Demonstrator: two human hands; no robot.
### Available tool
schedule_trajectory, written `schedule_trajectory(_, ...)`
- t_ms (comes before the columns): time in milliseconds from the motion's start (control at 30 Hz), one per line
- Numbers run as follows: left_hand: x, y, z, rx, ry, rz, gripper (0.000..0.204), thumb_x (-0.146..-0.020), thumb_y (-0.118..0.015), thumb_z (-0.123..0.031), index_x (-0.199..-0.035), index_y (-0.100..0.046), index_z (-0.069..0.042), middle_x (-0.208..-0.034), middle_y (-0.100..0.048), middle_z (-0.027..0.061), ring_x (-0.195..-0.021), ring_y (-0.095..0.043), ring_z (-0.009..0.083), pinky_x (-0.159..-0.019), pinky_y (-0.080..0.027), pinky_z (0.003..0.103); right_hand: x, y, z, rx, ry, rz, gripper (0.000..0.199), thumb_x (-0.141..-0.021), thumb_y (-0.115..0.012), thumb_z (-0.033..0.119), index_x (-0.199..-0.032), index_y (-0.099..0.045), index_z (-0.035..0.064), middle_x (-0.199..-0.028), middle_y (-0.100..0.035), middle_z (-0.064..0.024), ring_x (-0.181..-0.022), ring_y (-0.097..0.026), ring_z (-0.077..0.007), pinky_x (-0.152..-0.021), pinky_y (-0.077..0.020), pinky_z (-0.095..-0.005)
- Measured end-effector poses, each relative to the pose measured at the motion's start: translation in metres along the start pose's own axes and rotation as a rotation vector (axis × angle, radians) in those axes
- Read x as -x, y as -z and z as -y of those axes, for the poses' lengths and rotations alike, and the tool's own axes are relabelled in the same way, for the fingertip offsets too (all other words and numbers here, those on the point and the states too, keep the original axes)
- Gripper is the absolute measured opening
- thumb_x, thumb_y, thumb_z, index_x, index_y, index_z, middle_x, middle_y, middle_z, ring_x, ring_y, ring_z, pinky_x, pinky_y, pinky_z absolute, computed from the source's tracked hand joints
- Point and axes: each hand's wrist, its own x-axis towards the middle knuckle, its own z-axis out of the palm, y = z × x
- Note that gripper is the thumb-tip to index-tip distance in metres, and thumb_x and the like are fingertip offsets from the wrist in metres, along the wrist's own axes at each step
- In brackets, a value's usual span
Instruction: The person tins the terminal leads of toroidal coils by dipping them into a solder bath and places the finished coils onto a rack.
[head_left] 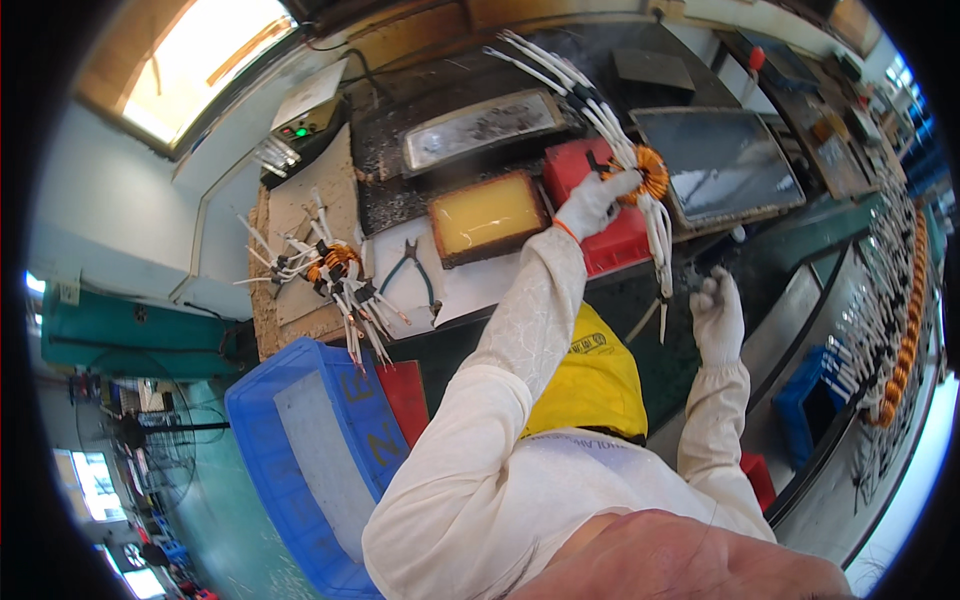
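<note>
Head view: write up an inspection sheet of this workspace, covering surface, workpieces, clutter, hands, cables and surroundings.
Surface: dark bench bearing a yellow-filled tray and a silvery-filled tray; specks show around the latter.
Workpieces: orange wire coil with white leads, held up near a red box; second coil at left on a brown board.
Clutter: cutters with green handles on white paper.
Hands: both gloved; left hand grips the orange wire coil; right hand, beside hanging lead ends, appears empty.
Cables: dark cable behind a control box with a green light.
Surroundings: blue crate and fan at left; row of similar coils at right.
</note>
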Motion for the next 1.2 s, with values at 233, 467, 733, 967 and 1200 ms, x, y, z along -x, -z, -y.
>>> schedule_trajectory(233,-0.012,0.009,0.001,0.177,-0.043,-0.056,0.024,-0.087,-0.073,-0.017,-0.108,-0.064,-0.010,-0.096,-0.067,0.0026,-0.086,-0.067,0.0136,-0.066,-0.053,0.027,-0.036,0.033,-0.042,0.644,0.082,-0.035,0.048,-0.103,-0.044,0.040,-0.137,-0.054,0.0069,-0.131,-0.060,-0.0105,-0.120,-0.058,-0.0227,-0.105,-0.0406,-0.0365)
schedule_trajectory(467,-0.014,0.003,0.000,0.209,-0.050,-0.026,0.018,-0.091,-0.069,-0.010,-0.107,-0.062,-0.009,-0.095,-0.065,0.0010,-0.085,-0.066,0.0129,-0.068,-0.059,0.029,-0.041,0.027,-0.066,0.589,-0.176,0.016,0.072,-0.106,-0.015,0.055,-0.138,-0.051,0.0012,-0.126,-0.061,-0.0095,-0.116,-0.054,-0.0197,-0.110,-0.0331,-0.0316)
schedule_trajectory(733,-0.011,0.005,0.001,0.128,0.002,-0.081,0.021,-0.088,-0.073,-0.013,-0.106,-0.062,-0.009,-0.095,-0.066,0.0005,-0.082,-0.064,0.0092,-0.061,-0.051,0.021,-0.039,0.061,-0.049,0.720,-0.403,0.007,0.072,-0.104,-0.021,0.060,-0.104,-0.065,0.0035,-0.068,-0.051,-0.0052,-0.066,-0.053,-0.0155,-0.075,-0.0514,-0.0312)
schedule_trajectory(967,-0.011,0.005,0.001,0.040,-0.018,-0.128,0.017,-0.088,-0.073,-0.014,-0.101,-0.065,-0.008,-0.091,-0.067,-0.0002,-0.076,-0.064,0.0076,-0.058,-0.047,0.019,-0.036,0.027,-0.013,1.636,-0.229,0.040,0.058,-0.102,-0.036,0.052,-0.091,-0.072,0.0083,-0.075,-0.065,-0.0117,-0.072,-0.064,-0.0280,-0.069,-0.0519,-0.0377)
schedule_trajectory(1200,-0.005,-0.003,0.000,-0.028,-0.005,-0.100,0.019,-0.087,-0.074,-0.014,-0.103,-0.065,-0.007,-0.090,-0.068,-0.0005,-0.072,-0.063,0.0070,-0.055,-0.045,0.018,-0.056,-0.012,-0.018,2.384,-0.205,0.518,0.047,-0.101,-0.039,0.046,-0.104,-0.073,0.0126,-0.095,-0.070,-0.0185,-0.094,-0.066,-0.0380,-0.082,-0.0515,-0.0458)
